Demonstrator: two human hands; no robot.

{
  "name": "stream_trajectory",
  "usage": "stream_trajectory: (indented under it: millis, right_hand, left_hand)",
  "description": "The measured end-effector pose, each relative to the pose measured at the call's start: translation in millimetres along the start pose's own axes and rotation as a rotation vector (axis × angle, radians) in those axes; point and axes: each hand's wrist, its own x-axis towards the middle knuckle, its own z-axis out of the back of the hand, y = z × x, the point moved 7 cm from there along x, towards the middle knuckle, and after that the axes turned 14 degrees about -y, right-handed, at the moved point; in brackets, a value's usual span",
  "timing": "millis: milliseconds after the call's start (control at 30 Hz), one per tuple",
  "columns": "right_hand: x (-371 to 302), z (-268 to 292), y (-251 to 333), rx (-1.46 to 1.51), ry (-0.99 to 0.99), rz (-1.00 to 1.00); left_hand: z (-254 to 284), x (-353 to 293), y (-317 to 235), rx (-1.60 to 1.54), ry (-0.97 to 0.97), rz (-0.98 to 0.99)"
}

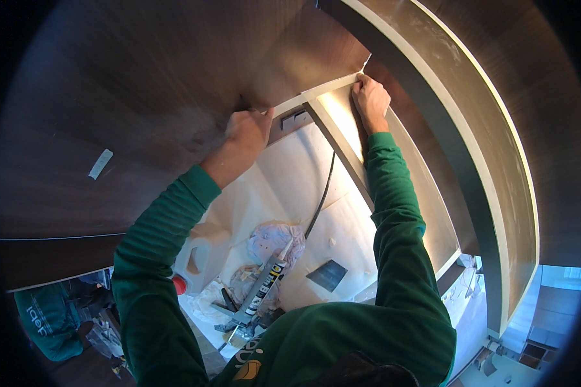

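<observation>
A pale narrow strip (302, 99) runs across the top of a wooden frame, against a dark brown wood-grain panel (174, 71). My left hand (248, 134) is closed, its fingertips on the strip's left end. At the right end, near the corner, my right hand (372, 100) has its fingers curled onto the same strip; its palm side is hidden. A pale-edged divider (337, 143) runs down from the strip between my two arms. Bright light falls on the panel beside my right hand.
Below my arms lie a caulking gun with a cartridge (265, 288), a crumpled cloth (276, 241) and a dark flat piece (328, 275). A translucent jug (203, 251), a red cap (179, 284) and a black cable (321, 201) are nearby. A pale-edged board (484, 145) bends along the right.
</observation>
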Motion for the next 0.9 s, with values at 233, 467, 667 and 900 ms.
stream_trajectory:
  millis: [233,467,667,900]
  right_hand:
    - [0.8,0.5,0.1,-0.008,-0.033,0.039]
    - [1.3,-0.4,0.5,-0.007,-0.028,0.05]
    - [0.2,0.4,0.1,-0.01,0.002,-0.015]
    - [0.8,1.6,1.8,-0.001,0.009,-0.004]
  left_hand:
    - [2.4,0.7,-1.0,0.031,-0.024,0.006]
    - [8.9,0.2,-1.0,0.058,0.029,0.013]
    - [9.3,-0.5,0.9,0.064,0.047,0.01]
    - [5.9,1.5,1.4,0.073,0.043,-0.002]
